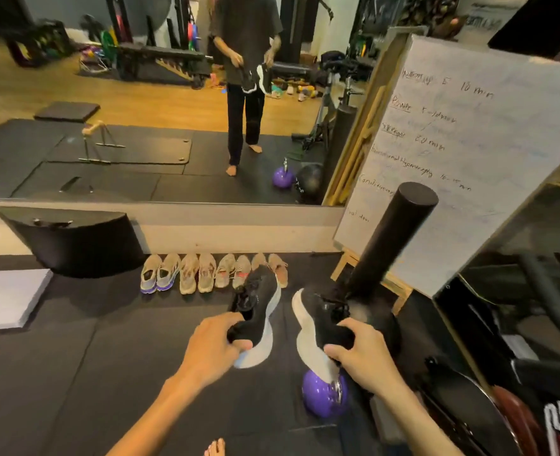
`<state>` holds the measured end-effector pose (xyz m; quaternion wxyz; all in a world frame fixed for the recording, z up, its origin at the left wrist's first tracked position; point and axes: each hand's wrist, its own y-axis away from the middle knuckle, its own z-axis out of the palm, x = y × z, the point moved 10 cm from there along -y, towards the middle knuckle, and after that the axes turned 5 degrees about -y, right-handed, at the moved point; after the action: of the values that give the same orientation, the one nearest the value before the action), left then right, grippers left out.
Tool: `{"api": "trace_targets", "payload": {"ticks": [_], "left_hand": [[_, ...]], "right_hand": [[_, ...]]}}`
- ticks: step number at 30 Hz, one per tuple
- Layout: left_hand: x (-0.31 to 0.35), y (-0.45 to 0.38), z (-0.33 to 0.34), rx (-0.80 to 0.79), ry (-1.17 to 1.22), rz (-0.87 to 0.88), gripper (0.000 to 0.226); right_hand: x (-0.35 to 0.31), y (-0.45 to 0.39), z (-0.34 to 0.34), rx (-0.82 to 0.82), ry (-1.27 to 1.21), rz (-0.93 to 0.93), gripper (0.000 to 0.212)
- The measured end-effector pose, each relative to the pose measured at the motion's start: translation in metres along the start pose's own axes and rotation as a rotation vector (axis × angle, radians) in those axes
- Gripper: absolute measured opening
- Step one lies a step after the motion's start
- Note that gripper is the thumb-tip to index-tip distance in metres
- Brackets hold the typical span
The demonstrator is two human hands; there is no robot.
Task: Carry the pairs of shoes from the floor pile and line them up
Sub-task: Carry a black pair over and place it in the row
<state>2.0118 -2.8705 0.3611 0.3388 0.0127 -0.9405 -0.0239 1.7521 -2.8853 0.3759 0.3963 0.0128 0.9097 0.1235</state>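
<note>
Left hand [217,348] grips the heel of a black shoe with white sole [257,306], fingers curled round the collar, toe pointing away toward upper centre. Right hand [362,355] grips the heel of the matching black shoe [318,319] the same way, toe also pointing away, sole side turned inward toward the other shoe. Both shoes are held in the air, lower centre of the frame, side by side with a small gap. Just below the right hand sits a purple kettlebell [321,394] on the black floor mat [74,373]. A bare toe shows at the bottom edge. Further on, mid-frame, a row of lined-up shoes [213,273], four pairs by the look, runs left to right along the base of the mirror [140,93], toes to the wall. The left-held shoe overlaps the right end of that row in view; whether it touches, cannot tell. Key relation: the free slot is at the row's right end, straight ahead of the hands, and the long axes of the held shoes already roughly match the row's. Left hand is nearer the row's end, so likely left shoe goes down first, right beside it. A black foam roller [394,238] and whiteboard [469,153] crowd the right, so room there is tight. The mirror shows the person and more shoes on the wooden floor behind.
</note>
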Motion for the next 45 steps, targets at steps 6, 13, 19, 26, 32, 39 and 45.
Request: {"api": "trace_targets", "payload": {"ticks": [6, 13, 19, 26, 32, 39, 45], "left_hand": [[0.012, -0.137, 0.008, -0.111, -0.112, 0.148, 0.018], [0.024, -0.300, 0.083, -0.220, -0.086, 0.160, 0.029], [-0.007, -0.446, 0.188, -0.409, -0.339, 0.094, 0.026], [-0.056, -0.621, 0.316, -0.587, -0.503, 0.112, 0.022], [-0.139, -0.741, 0.486, -0.672, -0.671, 0.275, 0.021], [-0.233, -0.807, 0.656, -0.638, -0.653, 0.346, 0.017], [-0.298, -0.832, 0.742, -0.637, -0.651, 0.295, 0.021]], "right_hand": [[-0.013, -0.106, -0.008, 0.040, -0.027, 0.121, 0.039], [0.038, -0.267, -0.015, 0.001, -0.046, 0.237, 0.034], [0.115, -0.456, -0.001, -0.166, 0.060, 0.273, 0.037], [0.197, -0.642, 0.034, -0.393, 0.377, 0.172, 0.028], [0.317, -0.791, 0.117, -0.484, 0.555, 0.076, 0.044], [0.474, -0.911, 0.218, -0.418, 0.545, 0.119, 0.032], [0.568, -0.952, 0.289, -0.405, 0.488, 0.118, 0.030]]}}
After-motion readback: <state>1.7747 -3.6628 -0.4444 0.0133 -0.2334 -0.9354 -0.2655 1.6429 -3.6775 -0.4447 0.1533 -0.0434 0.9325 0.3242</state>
